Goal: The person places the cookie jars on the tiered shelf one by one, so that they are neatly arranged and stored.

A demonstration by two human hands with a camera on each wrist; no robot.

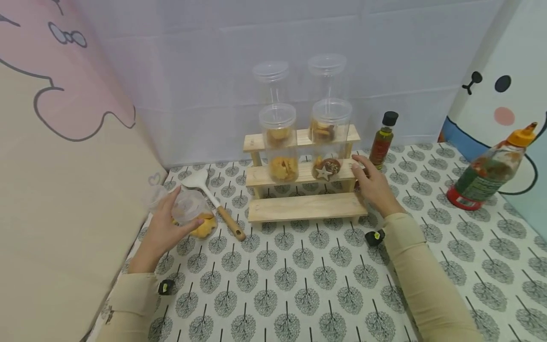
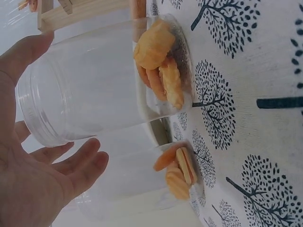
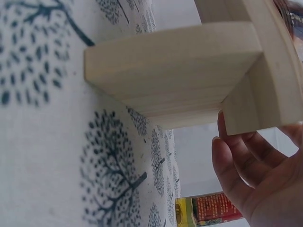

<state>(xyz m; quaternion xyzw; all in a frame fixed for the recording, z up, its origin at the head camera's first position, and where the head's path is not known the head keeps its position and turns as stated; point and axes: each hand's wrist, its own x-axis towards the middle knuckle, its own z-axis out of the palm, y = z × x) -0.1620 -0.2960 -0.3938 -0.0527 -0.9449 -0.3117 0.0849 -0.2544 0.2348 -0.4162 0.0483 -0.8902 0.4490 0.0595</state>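
Clear plastic cylindrical jar (image 2: 102,78), rack's nine o'clock: looks light, slippery; grip mid-wall. Left hand (image 1: 162,232) fingers apart around it; right hand (image 1: 376,187) pinches pale wooden three-tier rack (image 1: 305,207).

Mid-tablecloth (image 1: 299,280), a three-step shelf (image 1: 307,207). On its middle step (image 1: 304,173), side by side, a left front jar (image 1: 278,145) and a right front jar (image 1: 331,142), cookies (image 1: 284,168) at the bottom of each. Behind, on the top step (image 1: 303,137), a left rear jar (image 1: 273,88) and a right rear jar (image 1: 327,85). Left of the shelf, a spatula (image 1: 212,197); farther left, inside the curve of the left hand (image 1: 164,228), a cookie jar (image 2: 99,80), with another jar (image 2: 132,184) beyond. At the middle step's right end, the right hand (image 1: 376,190); behind it, an oil bottle (image 1: 381,142). Far right, a sauce bottle (image 1: 485,173).
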